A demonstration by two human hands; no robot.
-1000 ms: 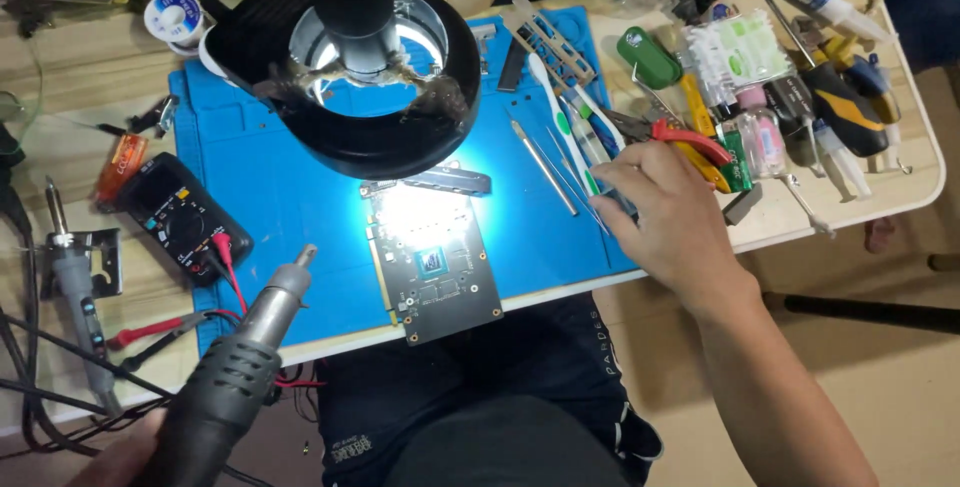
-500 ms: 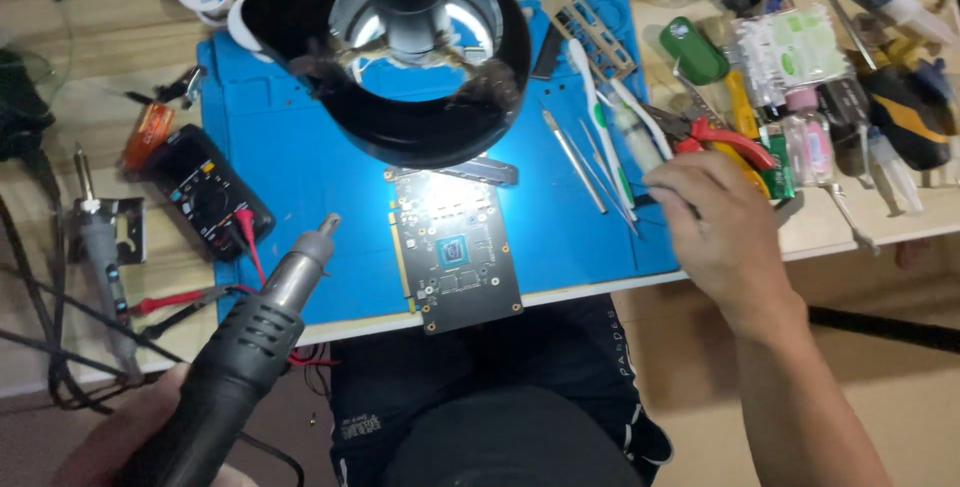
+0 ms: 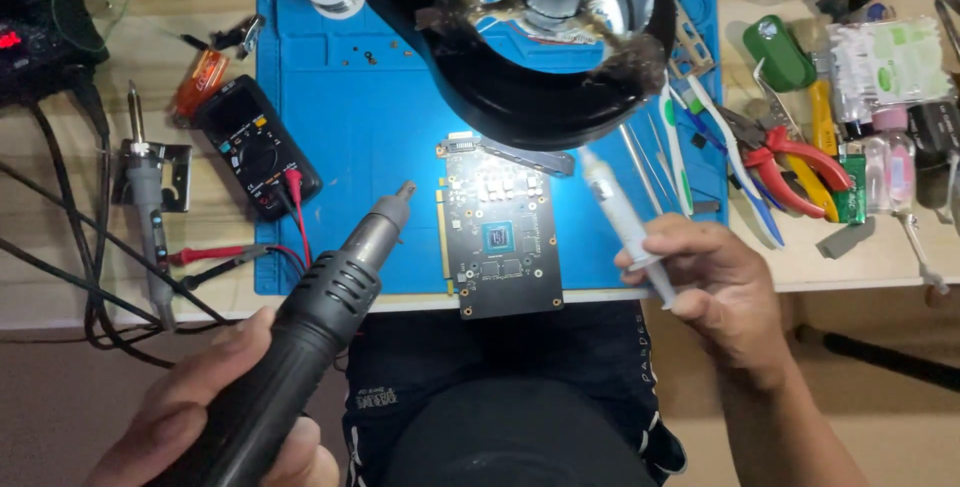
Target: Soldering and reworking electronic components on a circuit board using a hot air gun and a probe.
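A: While the left hand [image 3: 215,407] sits nearest the camera, log its grip. Fingers wrapped tight round the black handle of the hot-air gun [image 3: 320,322], metal nozzle tilted up and to the right, tip just left of the circuit board [image 3: 500,232] and not touching it.

B: Noted. Right hand [image 3: 725,292]?

A: Right of the board, near its lower right corner. Fingers pinched shut on the rear end of a translucent syringe [image 3: 620,217]; barrel slants up and left, tip close beside the board's upper right corner.

B: Board position and axis?

A: Flat on the blue mat [image 3: 350,117], long axis running toward and away from the person, near edge overhanging the tabletop [image 3: 870,247] lip above the lap. Square chip at its centre. Both tools are aimed inward at the board; the syringe tip is the closer of the two, by my judgement.

B: Room to move?

A: Bare mat left of the board, up to the black multimeter [image 3: 250,142] and its red and black leads. Right of the board is tighter: tweezers, then red-handled pliers [image 3: 790,162]. Beyond the board, the black ring of the magnifier lamp [image 3: 545,87] hangs over its far edge, limiting room above. Soldering iron [image 3: 145,202] rests well left of the mat.
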